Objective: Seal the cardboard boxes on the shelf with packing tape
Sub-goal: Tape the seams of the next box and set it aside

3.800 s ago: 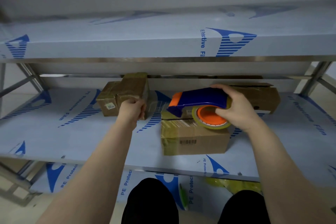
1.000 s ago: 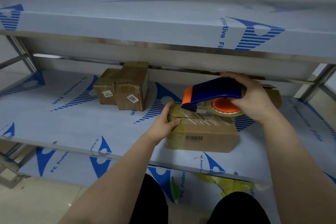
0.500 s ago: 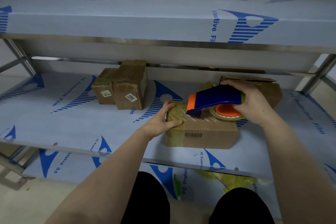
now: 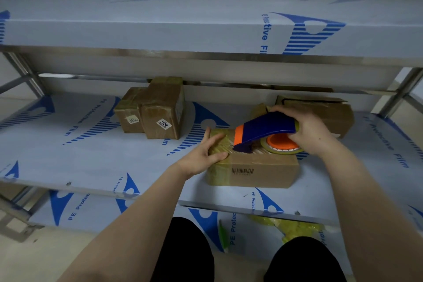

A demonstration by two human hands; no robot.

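A cardboard box with a barcode (image 4: pixel 263 170) lies near the front of the middle shelf (image 4: pixel 91 160). My left hand (image 4: pixel 206 153) presses on its left end, fingers spread over the taped top and thumb along the front edge. My right hand (image 4: pixel 309 130) grips a blue and orange tape dispenser (image 4: pixel 265 131) whose front edge touches the box top; its tape roll (image 4: pixel 282 144) rests above the box's right part. A strip of tape runs along the top seam under the dispenser.
Two taped boxes (image 4: pixel 153 114) stand together at the back left of the shelf. Another box (image 4: pixel 329 112) with an open flap lies behind my right hand. The upper shelf (image 4: pixel 206 32) overhangs closely. Yellow-green wrapping (image 4: pixel 295 229) lies on the lower shelf.
My left hand left the back-left boxes and came to the front box's left end. The dispenser came down onto the box top and has shifted slightly along it over the last second.
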